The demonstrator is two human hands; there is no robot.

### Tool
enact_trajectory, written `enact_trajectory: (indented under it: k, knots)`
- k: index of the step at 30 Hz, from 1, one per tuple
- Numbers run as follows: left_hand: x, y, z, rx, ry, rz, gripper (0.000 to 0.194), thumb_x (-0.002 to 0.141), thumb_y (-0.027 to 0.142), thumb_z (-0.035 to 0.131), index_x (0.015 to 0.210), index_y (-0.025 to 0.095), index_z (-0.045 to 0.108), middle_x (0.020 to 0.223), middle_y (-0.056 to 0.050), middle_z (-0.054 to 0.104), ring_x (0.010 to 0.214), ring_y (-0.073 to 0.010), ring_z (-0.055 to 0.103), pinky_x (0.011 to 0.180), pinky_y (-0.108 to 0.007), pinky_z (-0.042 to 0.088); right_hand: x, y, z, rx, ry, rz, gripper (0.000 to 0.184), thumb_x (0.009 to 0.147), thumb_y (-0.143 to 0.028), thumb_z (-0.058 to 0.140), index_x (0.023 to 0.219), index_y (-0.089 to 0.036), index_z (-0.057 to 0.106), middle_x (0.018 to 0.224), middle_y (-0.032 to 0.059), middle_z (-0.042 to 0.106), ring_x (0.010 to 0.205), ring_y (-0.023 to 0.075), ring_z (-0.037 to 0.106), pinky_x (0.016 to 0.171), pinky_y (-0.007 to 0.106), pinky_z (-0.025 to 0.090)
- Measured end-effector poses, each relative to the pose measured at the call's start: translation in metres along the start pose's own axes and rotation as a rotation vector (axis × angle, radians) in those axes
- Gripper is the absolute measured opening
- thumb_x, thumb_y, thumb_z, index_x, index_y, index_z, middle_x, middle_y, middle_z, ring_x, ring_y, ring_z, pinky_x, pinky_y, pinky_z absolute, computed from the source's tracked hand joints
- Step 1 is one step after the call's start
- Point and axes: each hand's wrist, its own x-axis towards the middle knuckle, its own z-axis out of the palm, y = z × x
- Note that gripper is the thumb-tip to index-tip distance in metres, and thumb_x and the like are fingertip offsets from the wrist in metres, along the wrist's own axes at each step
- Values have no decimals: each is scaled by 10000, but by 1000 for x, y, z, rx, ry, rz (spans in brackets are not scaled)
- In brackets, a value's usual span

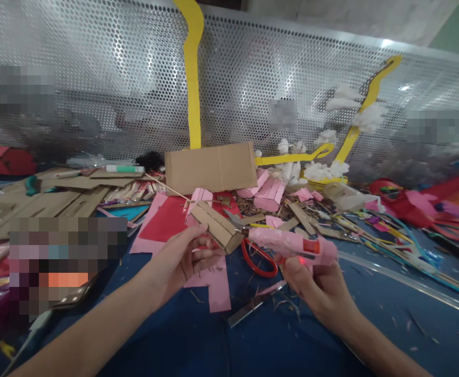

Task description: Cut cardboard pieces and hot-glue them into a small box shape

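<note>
My left hand [186,259] is closed on a small folded cardboard piece [218,226], held just above the blue table surface [292,335]. My right hand [316,288] grips a pink hot glue gun [292,243] with a red trigger part, its nozzle pointing left at the end of the cardboard piece. Red-handled scissors [255,256] lie on the table between and below both hands. Pink paper [213,283] lies under my left hand.
A standing cardboard sheet [211,167] and pink paper blocks [268,192] sit behind. Flat cardboard pieces [56,201] pile at left, with a glue stick [125,168]. Yellow paper strips [193,78] and cotton tufts [323,167] lean on the perforated metal wall [96,78]. Colourful scraps [429,209] fill the right.
</note>
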Motion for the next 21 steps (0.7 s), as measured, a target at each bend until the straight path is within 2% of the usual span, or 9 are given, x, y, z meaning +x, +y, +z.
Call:
enact_trajectory:
  k: [4,9,15,21]
  knots:
    - [1,1,0,-5,7,11,130,914,218,670,833,130,722,724,-25,703,616,-147,707,712,-271,662,0,-1,0,-26,-14,0,450,948,-579,589,878,-178,781,492,3,559,428,151,495,421,270,439]
    - [2,-1,-1,10,28,18,139,918,240,664,925,123,740,764,-40,714,653,-171,726,709,-285,663,0,-2,2,-10,-13,-13,485,961,-610,546,997,-186,781,472,-6,532,390,141,447,381,264,389]
    - [3,-1,-2,15,17,20,144,905,254,679,890,124,738,746,-41,711,637,-165,721,689,-272,657,2,-2,4,0,5,-25,461,968,-593,545,995,-193,773,444,-20,490,364,135,420,350,260,352]
    - [4,-2,-3,53,20,61,150,875,287,722,883,137,714,761,-36,716,659,-168,726,704,-290,661,2,-4,3,-38,6,-39,444,976,-570,539,937,-194,771,455,-9,509,376,139,433,353,258,344]
